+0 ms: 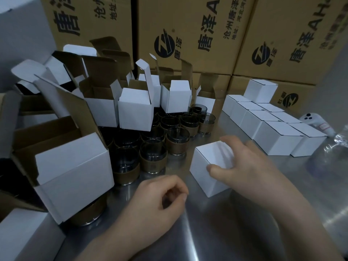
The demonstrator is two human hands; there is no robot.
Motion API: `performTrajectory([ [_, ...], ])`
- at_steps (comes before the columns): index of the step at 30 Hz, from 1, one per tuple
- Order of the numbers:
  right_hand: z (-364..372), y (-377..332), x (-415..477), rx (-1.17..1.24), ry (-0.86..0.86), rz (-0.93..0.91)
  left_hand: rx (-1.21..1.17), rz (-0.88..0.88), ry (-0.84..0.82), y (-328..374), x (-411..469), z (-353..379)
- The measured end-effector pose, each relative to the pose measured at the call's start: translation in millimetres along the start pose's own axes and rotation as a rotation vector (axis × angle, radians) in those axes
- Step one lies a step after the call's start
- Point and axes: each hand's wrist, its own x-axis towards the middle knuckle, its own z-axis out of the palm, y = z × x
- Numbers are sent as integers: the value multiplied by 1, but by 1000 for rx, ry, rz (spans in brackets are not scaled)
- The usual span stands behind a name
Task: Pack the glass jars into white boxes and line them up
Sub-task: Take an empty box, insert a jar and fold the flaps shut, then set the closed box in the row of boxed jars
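Observation:
A closed white box point(202, 166) stands on the metal table in the middle. My right hand point(250, 166) grips it from the right, thumb on its front face and fingers over its top. My left hand point(158, 202) hovers just left of it, fingers loosely curled, holding nothing. Several dark glass jars with brown bands point(153, 157) stand clustered behind my left hand. Several closed white boxes point(275, 136) sit in two rows at the right, with one more stacked at the far end point(260, 90).
Open empty white boxes point(135, 110) with raised flaps crowd the left and back. One large open box point(75, 172) rests on a jar near the left edge. Brown printed cartons point(188, 32) wall the back. A white controller point(314, 121) and clear plastic lie far right.

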Motion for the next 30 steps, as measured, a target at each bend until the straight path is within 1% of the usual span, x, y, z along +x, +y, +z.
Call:
performTrajectory([
  [4,-10,16,10,152,148,-13,-4,6,-21,-2,0,0],
  [7,-32,33,27,365,385,7,-16,-1,-16,-3,1,1],
  [9,-52,47,49,459,555,36,-15,-3,-17,-4,0,1],
  [11,-73,63,77,499,688,62,-13,-5,-24,-5,0,1],
  [13,-92,79,107,489,769,97,-10,-7,-32,-6,0,0],
  [17,-113,112,165,385,808,182,-37,-29,-29,-6,1,0],
  [24,-109,151,222,342,709,274,-53,-81,-56,-9,3,-1],
  [30,-105,167,253,338,687,338,-52,-104,-81,-10,7,-2],
])
